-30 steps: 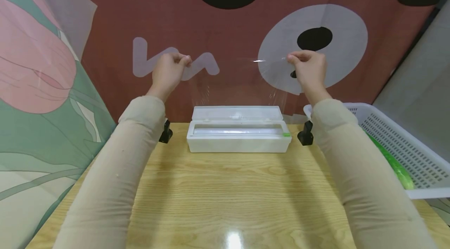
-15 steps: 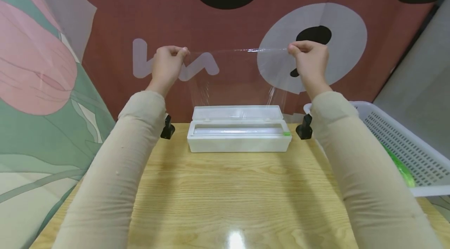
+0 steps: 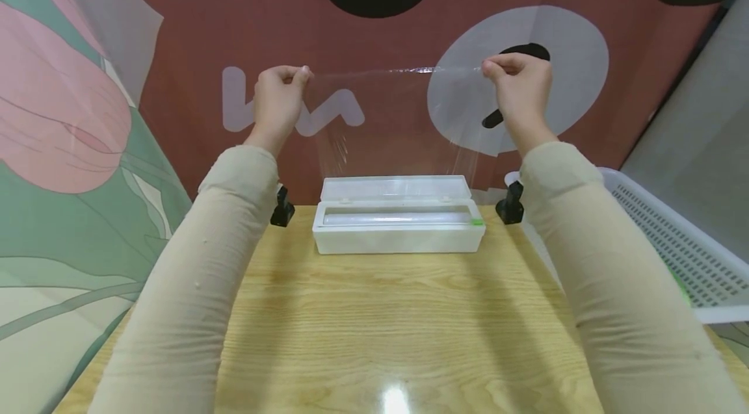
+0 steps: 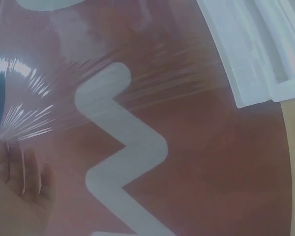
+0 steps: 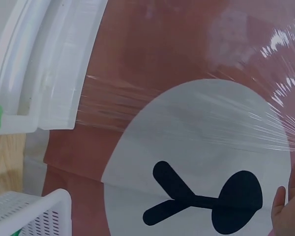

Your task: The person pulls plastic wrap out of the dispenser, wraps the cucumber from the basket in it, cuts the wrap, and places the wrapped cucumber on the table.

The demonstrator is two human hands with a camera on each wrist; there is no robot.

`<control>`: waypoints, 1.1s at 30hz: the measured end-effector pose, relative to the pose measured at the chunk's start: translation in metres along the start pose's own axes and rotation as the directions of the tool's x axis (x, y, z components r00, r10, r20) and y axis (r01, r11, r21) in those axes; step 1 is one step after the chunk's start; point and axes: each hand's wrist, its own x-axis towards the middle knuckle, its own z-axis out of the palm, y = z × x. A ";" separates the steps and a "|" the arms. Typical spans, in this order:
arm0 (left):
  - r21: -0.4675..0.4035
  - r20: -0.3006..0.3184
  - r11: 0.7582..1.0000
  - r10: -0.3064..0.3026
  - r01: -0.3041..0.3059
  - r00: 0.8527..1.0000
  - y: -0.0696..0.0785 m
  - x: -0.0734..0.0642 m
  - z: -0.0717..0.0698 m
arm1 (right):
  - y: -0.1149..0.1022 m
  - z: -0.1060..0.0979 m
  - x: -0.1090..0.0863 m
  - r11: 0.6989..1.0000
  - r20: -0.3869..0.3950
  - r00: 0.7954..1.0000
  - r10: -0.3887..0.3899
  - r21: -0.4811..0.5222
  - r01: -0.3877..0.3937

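Note:
A clear sheet of cling film [image 3: 386, 121] stretches upward from a white cling film box [image 3: 398, 240] on the wooden table. My left hand [image 3: 277, 101] pinches the sheet's upper left corner between thumb and fingers. At the upper right corner, my right hand [image 3: 523, 95] pinches it the same way. Both hands are raised well above the box. The box's lid [image 3: 394, 188] stands open at the back, and the film roll [image 3: 398, 218] shows inside. In the left wrist view, creases in the cling film [image 4: 34, 98] fan out from the fingers.
A white perforated basket [image 3: 667, 232] stands at the right, with something green [image 3: 681, 284] in it, mostly hidden by my sleeve. A green slider [image 3: 477, 222] sits at the box's right end. Patterned cloth [image 3: 374, 43] hangs behind the table [image 3: 374, 323].
Both hands have risen, drawing the cling film higher out of the box. Its top edge is now straighter between them. The box has stayed put.

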 end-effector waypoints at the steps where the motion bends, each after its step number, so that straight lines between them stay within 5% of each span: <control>1: -0.006 -0.004 1.000 -0.004 0.004 1.000 0.001 0.000 0.000 | -0.001 0.000 0.000 1.000 -0.001 1.000 0.002 0.006 -0.002; 13: -0.169 -0.083 0.983 0.057 -0.071 0.995 0.006 0.002 0.001 | -0.009 -0.004 0.001 0.994 -0.032 0.999 0.007 0.113 -0.003; 20: -0.321 -0.043 0.944 0.062 -0.072 0.997 0.001 -0.005 -0.003 | -0.002 -0.005 -0.009 0.974 -0.063 0.997 -0.034 0.221 0.047; 27: -0.343 -0.007 0.931 0.128 -0.122 0.992 -0.002 -0.020 -0.012 | 0.000 -0.010 -0.023 0.942 -0.112 0.991 -0.073 0.317 0.105; 33: -0.379 0.020 0.914 0.167 -0.147 0.986 -0.007 -0.037 -0.021 | -0.001 -0.023 -0.039 0.942 -0.067 0.992 -0.107 0.312 0.123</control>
